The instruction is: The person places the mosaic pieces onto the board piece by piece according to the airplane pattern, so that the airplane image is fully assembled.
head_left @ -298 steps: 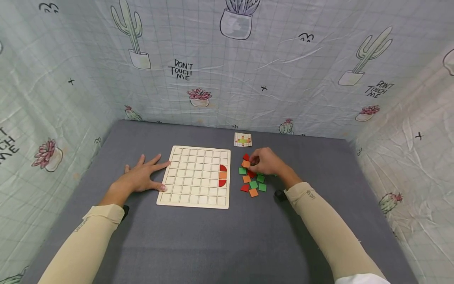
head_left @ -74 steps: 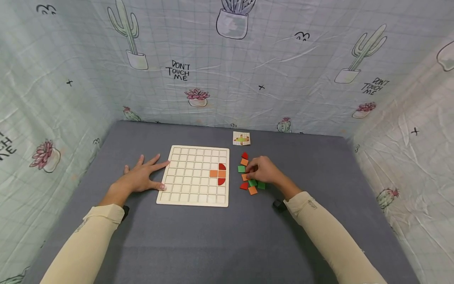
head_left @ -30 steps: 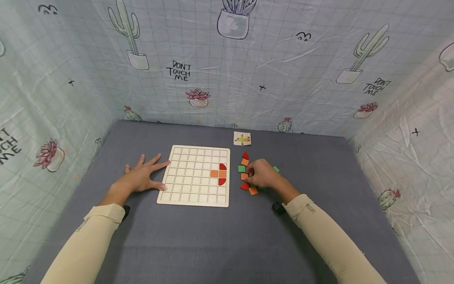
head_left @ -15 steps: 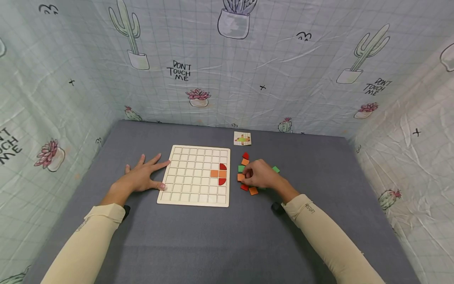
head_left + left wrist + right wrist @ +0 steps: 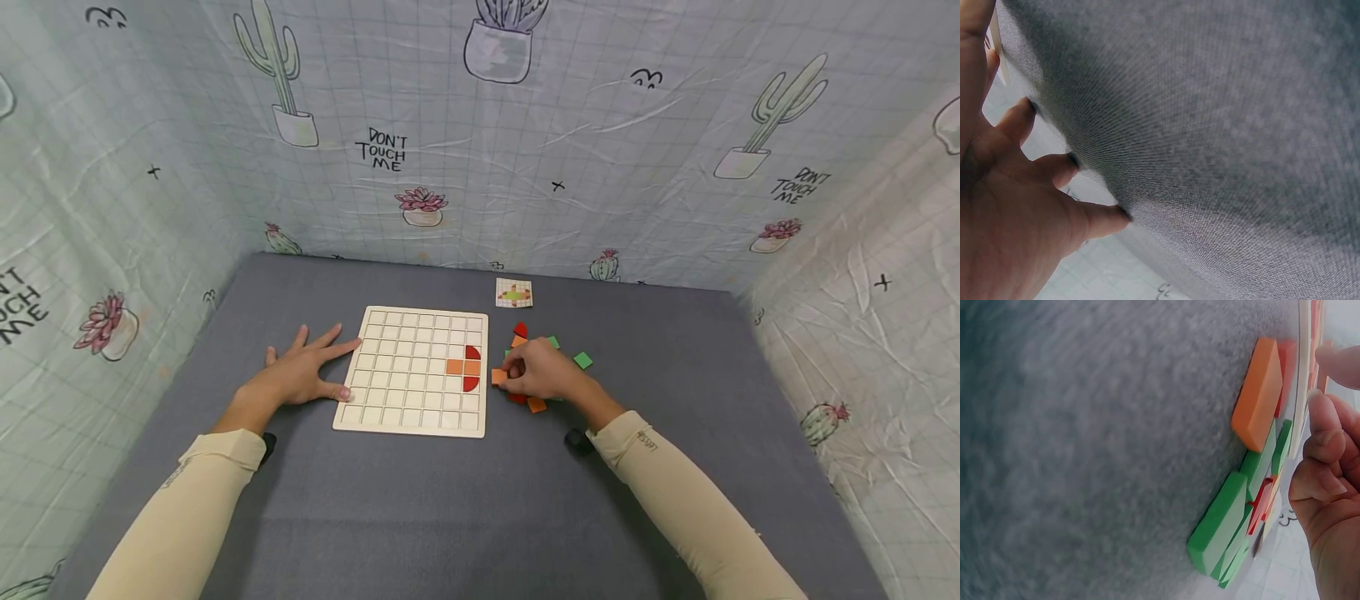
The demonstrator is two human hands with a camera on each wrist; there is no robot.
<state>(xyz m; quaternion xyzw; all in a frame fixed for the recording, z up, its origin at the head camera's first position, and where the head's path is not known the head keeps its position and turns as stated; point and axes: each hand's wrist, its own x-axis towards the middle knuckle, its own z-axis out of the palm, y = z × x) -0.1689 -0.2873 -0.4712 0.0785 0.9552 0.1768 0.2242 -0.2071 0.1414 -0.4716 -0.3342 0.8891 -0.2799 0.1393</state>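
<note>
Toward nine o'clock, compared with half a second ago, an orange tile (image 5: pixel 497 377) has been brought by the right hand (image 5: pixel 543 369), and it is now held just beside the three o'clock edge of a pale gridded board (image 5: pixel 399 380). Behind everything, a pale cloth (image 5: pixel 592 133) is hung, on which "DON'T TOUCH ME" can be read at eleven and at two o'clock among printed cacti. Below it, a gray surface (image 5: pixel 405 517) is spread. On both beige sleeves (image 5: pixel 656 467) small dark lettering is printed that cannot be read with certainty. The board is touched along its nine o'clock side by the thumb and index finger of the left hand (image 5: pixel 296 372), which is laid with its fingers spread; in the left wrist view, its other fingertips are seen resting on the gray fabric. By the right hand, the orange tile is pinched between thumb and index finger. Toward one o'clock from the board, a picture card (image 5: pixel 513 293) is placed. Around the right hand, green tiles (image 5: pixel 582 361) and other loose pieces are scattered; their thick side faces are revealed only in the right wrist view. On the board, orange squares (image 5: pixel 472 367) and red quarter-rounds (image 5: pixel 472 352) are set at three o'clock.
</note>
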